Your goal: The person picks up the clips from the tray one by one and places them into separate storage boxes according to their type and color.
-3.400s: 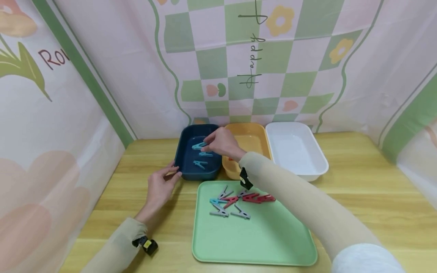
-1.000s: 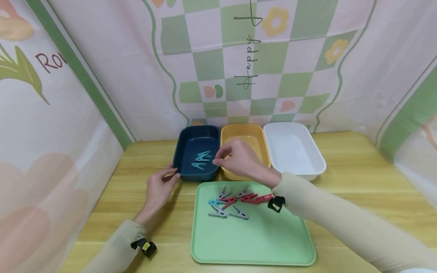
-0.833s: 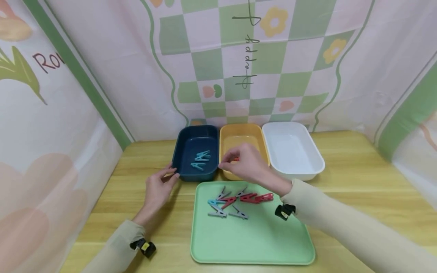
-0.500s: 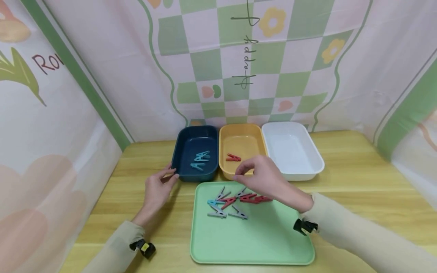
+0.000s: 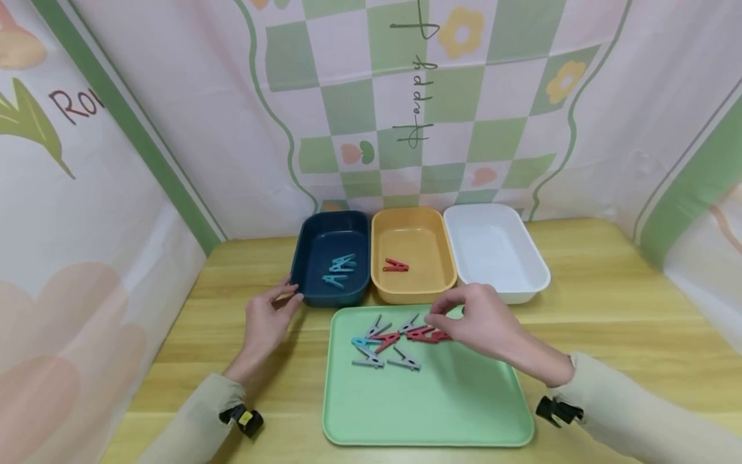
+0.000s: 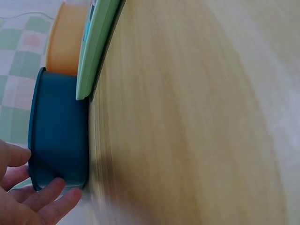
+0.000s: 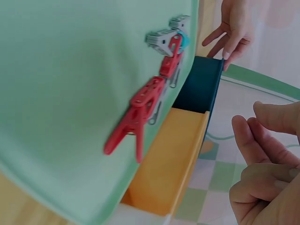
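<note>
My left hand (image 5: 266,322) touches the near left corner of the dark blue bin (image 5: 332,300), its fingers spread along the wall in the left wrist view. Light blue clothespins (image 5: 334,280) lie in that bin, and red clothespin pieces or pins (image 5: 396,265) lie in the yellow bin (image 5: 411,298). Over the far part of the green tray (image 5: 429,412) hovers my right hand (image 5: 484,322), thumb and fingers apart with nothing between them. Below and left of it are grey clothespins (image 5: 406,362), red clothespins (image 7: 140,110) and a light blue clothespin (image 5: 359,341). The right hand partly hides the red ones.
A white bin (image 5: 493,251) stands right of the yellow one, the three bins side by side at the back of the wooden table (image 5: 608,309). Behind them hangs a patterned cloth (image 5: 458,142). The tray sits just in front of the bins.
The right hand let go of a light blue clothespin in the dark blue bin, then moved right and nearer, past the yellow bin to above the tray. The left hand stays at the bin's corner.
</note>
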`<act>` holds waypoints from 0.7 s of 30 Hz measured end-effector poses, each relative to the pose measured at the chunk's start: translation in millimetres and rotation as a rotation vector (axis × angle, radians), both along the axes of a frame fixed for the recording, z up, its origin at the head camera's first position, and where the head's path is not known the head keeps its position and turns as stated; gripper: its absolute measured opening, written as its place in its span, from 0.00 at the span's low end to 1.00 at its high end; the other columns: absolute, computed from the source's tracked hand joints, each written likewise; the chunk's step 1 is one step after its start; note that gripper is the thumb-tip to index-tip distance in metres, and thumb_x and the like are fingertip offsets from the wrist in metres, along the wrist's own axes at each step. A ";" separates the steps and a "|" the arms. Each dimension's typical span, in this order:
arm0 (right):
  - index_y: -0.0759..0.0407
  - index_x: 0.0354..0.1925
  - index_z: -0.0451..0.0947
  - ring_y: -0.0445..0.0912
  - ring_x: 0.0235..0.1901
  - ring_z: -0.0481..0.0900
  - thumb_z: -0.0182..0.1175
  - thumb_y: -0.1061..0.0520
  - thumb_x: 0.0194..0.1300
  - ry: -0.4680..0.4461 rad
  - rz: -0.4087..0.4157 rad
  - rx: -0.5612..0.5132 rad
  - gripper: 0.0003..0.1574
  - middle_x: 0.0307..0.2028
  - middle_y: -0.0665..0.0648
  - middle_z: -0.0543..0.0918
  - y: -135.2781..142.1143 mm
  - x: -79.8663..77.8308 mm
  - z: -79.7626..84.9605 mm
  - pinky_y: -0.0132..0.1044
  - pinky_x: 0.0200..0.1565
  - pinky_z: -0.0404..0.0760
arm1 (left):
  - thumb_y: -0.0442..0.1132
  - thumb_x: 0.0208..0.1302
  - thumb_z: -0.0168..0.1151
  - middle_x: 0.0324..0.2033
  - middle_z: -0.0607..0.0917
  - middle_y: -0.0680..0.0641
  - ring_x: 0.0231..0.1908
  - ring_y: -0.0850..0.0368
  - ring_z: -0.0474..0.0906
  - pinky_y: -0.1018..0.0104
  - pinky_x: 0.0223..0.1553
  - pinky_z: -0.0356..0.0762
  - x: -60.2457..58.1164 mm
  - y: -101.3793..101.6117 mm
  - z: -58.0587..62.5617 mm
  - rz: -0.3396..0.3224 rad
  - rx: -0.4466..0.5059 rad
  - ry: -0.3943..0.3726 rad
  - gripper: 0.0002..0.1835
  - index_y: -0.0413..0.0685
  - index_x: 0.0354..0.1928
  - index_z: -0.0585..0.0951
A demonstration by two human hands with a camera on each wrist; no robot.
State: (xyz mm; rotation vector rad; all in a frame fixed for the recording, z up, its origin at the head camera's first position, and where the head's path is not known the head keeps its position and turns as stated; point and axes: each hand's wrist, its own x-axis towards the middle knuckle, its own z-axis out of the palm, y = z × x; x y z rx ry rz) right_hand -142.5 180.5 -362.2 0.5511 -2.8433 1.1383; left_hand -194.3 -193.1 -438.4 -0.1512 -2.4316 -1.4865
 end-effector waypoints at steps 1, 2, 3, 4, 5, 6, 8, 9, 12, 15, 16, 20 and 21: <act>0.46 0.31 0.89 0.42 0.36 0.82 0.74 0.57 0.64 -0.007 -0.001 0.001 0.06 0.31 0.41 0.87 2.1 1.0 -0.7 0.45 0.43 0.79 | 0.27 0.70 0.69 0.67 0.79 0.38 0.55 0.42 0.86 0.67 0.48 0.87 -0.2 -0.2 0.0 0.000 -0.003 -0.001 0.14 0.30 0.55 0.85; 0.46 0.31 0.89 0.42 0.36 0.82 0.74 0.57 0.64 -0.014 -0.002 0.002 0.06 0.31 0.41 0.87 4.3 2.0 -1.4 0.44 0.43 0.79 | 0.27 0.70 0.69 0.67 0.79 0.38 0.55 0.42 0.86 0.67 0.48 0.87 -0.4 -0.3 -0.1 0.000 -0.004 -0.002 0.14 0.30 0.55 0.85; 0.46 0.31 0.89 0.42 0.36 0.82 0.74 0.57 0.64 -0.018 -0.003 0.006 0.06 0.31 0.41 0.87 6.3 3.0 -2.2 0.44 0.43 0.79 | 0.27 0.70 0.69 0.67 0.79 0.38 0.55 0.42 0.86 0.67 0.48 0.87 -0.2 -0.4 0.1 0.000 -0.005 -0.002 0.14 0.30 0.55 0.85; 0.46 0.31 0.89 0.42 0.36 0.82 0.75 0.57 0.64 -0.024 -0.001 0.009 0.06 0.31 0.41 0.87 8.2 3.9 -3.3 0.43 0.42 0.79 | 0.27 0.70 0.69 0.67 0.79 0.38 0.55 0.42 0.86 0.67 0.48 0.87 -0.3 -0.5 0.0 0.001 -0.005 -0.002 0.14 0.30 0.55 0.85; 0.46 0.32 0.89 0.41 0.36 0.82 0.75 0.57 0.64 -0.025 0.002 0.013 0.06 0.32 0.41 0.87 10.0 4.8 -4.7 0.43 0.42 0.79 | 0.27 0.70 0.69 0.67 0.79 0.38 0.55 0.42 0.86 0.67 0.48 0.87 -0.4 -0.7 0.0 0.001 -0.005 -0.002 0.14 0.30 0.55 0.85; 0.46 0.32 0.89 0.41 0.36 0.82 0.75 0.57 0.63 -0.025 0.004 0.019 0.05 0.32 0.40 0.87 11.7 5.7 -6.3 0.43 0.42 0.80 | 0.27 0.70 0.69 0.67 0.79 0.38 0.55 0.42 0.86 0.67 0.48 0.87 -0.5 -0.8 -0.3 0.001 -0.008 -0.002 0.14 0.30 0.55 0.85; 0.45 0.32 0.89 0.40 0.36 0.82 0.77 0.56 0.62 -0.022 0.014 0.034 0.05 0.31 0.40 0.87 14.3 7.0 -9.8 0.43 0.42 0.80 | 0.27 0.70 0.69 0.66 0.80 0.37 0.55 0.42 0.86 0.66 0.48 0.87 -0.5 -1.1 -0.5 0.000 -0.011 0.001 0.14 0.30 0.54 0.86; 0.45 0.32 0.89 0.40 0.36 0.82 0.77 0.56 0.62 -0.019 0.021 0.040 0.05 0.31 0.39 0.87 15.2 7.6 -11.8 0.43 0.42 0.80 | 0.27 0.69 0.69 0.66 0.80 0.37 0.55 0.42 0.86 0.66 0.48 0.87 0.0 -1.3 -0.3 0.000 -0.010 0.003 0.14 0.30 0.54 0.86; 0.45 0.33 0.90 0.39 0.35 0.81 0.78 0.57 0.61 -0.025 0.036 0.053 0.06 0.30 0.38 0.86 17.7 8.5 -17.1 0.43 0.42 0.81 | 0.27 0.69 0.69 0.66 0.80 0.37 0.56 0.41 0.85 0.66 0.49 0.87 0.1 -1.7 -0.4 -0.002 -0.011 0.010 0.14 0.29 0.54 0.86; 0.46 0.33 0.90 0.39 0.35 0.82 0.78 0.58 0.60 -0.024 0.042 0.065 0.07 0.30 0.38 0.86 20.2 9.1 -21.0 0.49 0.44 0.83 | 0.27 0.69 0.69 0.66 0.80 0.36 0.56 0.41 0.85 0.66 0.48 0.87 0.2 -1.6 -0.4 -0.004 -0.007 0.015 0.14 0.29 0.54 0.86; 0.47 0.33 0.90 0.39 0.35 0.83 0.79 0.59 0.59 -0.025 0.041 0.070 0.07 0.29 0.38 0.86 21.2 9.2 -22.1 0.50 0.45 0.84 | 0.27 0.69 0.69 0.66 0.80 0.36 0.56 0.41 0.85 0.66 0.48 0.87 0.3 -1.6 -0.4 -0.005 -0.006 0.017 0.13 0.29 0.54 0.86; 0.48 0.34 0.90 0.42 0.37 0.85 0.79 0.59 0.57 -0.014 0.025 0.099 0.08 0.30 0.38 0.87 26.0 9.9 -26.6 0.55 0.48 0.84 | 0.27 0.69 0.69 0.66 0.79 0.36 0.55 0.42 0.86 0.67 0.48 0.87 0.6 -0.9 0.1 -0.010 0.001 0.022 0.14 0.29 0.54 0.85; 0.48 0.34 0.90 0.43 0.37 0.86 0.80 0.59 0.57 -0.014 0.017 0.107 0.09 0.31 0.38 0.87 27.2 9.9 -27.6 0.55 0.48 0.84 | 0.27 0.69 0.69 0.66 0.79 0.36 0.55 0.42 0.86 0.67 0.47 0.87 0.5 -0.8 0.2 -0.011 0.002 0.023 0.14 0.29 0.54 0.85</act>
